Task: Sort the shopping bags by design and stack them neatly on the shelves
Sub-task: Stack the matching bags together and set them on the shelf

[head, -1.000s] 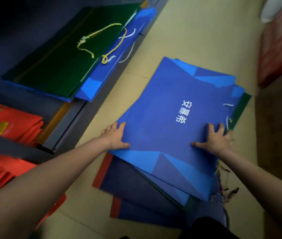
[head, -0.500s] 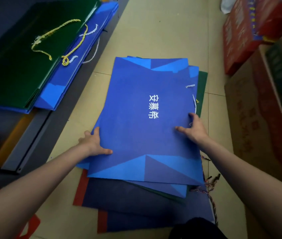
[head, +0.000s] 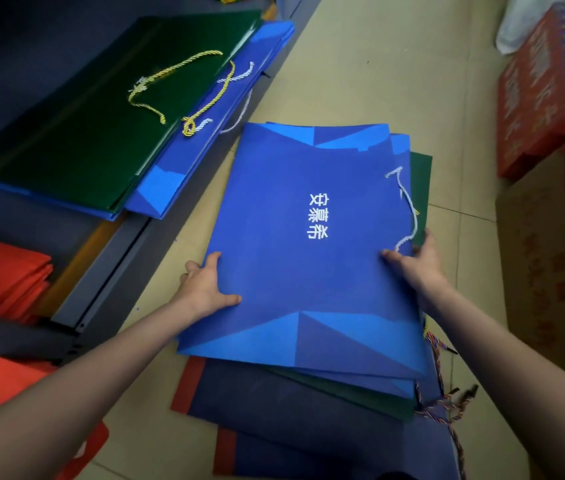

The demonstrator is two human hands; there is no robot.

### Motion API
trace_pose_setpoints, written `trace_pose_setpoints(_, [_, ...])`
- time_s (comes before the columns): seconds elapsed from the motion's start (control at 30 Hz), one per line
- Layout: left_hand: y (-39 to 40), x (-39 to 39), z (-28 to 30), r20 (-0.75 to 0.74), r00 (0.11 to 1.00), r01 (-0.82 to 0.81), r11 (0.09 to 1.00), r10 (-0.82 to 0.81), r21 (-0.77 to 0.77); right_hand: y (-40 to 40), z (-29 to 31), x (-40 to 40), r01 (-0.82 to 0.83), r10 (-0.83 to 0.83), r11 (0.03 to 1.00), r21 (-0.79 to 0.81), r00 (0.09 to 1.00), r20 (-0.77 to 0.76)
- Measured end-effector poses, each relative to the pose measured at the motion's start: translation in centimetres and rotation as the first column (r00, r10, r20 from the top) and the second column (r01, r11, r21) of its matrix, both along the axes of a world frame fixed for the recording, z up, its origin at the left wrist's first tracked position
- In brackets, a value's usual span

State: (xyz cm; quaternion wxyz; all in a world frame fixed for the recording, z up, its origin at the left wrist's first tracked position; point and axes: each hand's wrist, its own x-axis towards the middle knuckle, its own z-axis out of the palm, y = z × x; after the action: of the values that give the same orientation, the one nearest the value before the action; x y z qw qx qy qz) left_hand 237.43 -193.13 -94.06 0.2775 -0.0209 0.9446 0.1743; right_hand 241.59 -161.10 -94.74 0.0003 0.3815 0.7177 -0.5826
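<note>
A small stack of flat blue shopping bags (head: 274,209) with white characters lies over the floor pile in the middle. My left hand (head: 201,289) grips the stack's left edge, thumb on top. My right hand (head: 416,261) grips its right edge beside a white cord handle (head: 409,206). A dark green bag (head: 421,181) shows under the blue ones on the right. Below them lie navy bags with red edges (head: 274,410). On the shelf at the left sit green bags (head: 94,126) with yellow cords over more blue bags (head: 187,161).
Red-orange bags (head: 0,271) are stacked on lower shelf levels at the far left. The grey shelf edge (head: 111,282) runs diagonally beside the pile. Red printed boxes (head: 544,84) and a brown carton (head: 551,265) stand on the right. Beige floor tiles (head: 378,64) stretch ahead.
The blue stack has swung from a slant to nearly square with me and shifted toward the shelf. Both hands kept their grip on its edges.
</note>
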Motion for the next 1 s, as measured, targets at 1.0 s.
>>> trace_pose_setpoints(1.0, [-9.7, -7.2, 10.5, -0.533, 0.842, -0.055, 0.996, 0.082, 0.066, -5.6, 14.2, -8.1, -0.132, 0.123, 0.991, -0.020, 0.960, -0.252])
